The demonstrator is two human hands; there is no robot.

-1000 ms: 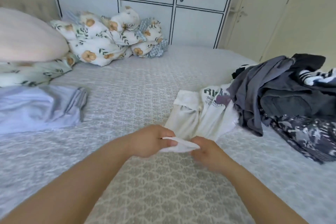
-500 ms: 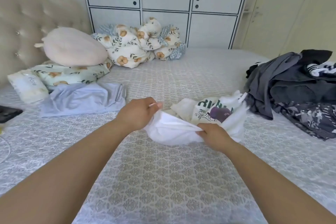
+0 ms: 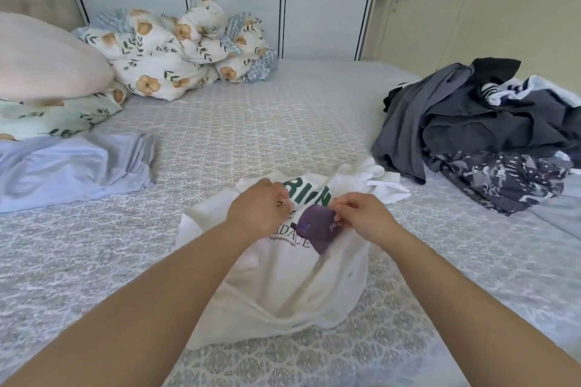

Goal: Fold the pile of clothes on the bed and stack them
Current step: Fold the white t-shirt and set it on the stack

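Observation:
A white T-shirt (image 3: 283,286) with green lettering and a purple print lies crumpled on the grey patterned bed (image 3: 251,135), right in front of me. My left hand (image 3: 259,209) and my right hand (image 3: 361,214) both pinch its fabric near the print, fingers curled. A pile of unfolded dark grey, black and patterned clothes (image 3: 484,132) lies at the right. One folded pale lilac garment (image 3: 72,166) lies at the left.
A pink pillow (image 3: 47,56) rests on a floral pillow (image 3: 56,119) at the far left. A bundled floral duvet (image 3: 176,50) sits at the head of the bed before a white cabinet (image 3: 323,16). A cream door (image 3: 503,3) stands at the right.
Both hands have pulled the white T-shirt toward me and away from the dark pile. It now lies more spread out, with its print facing up. My hands have shifted up to the print.

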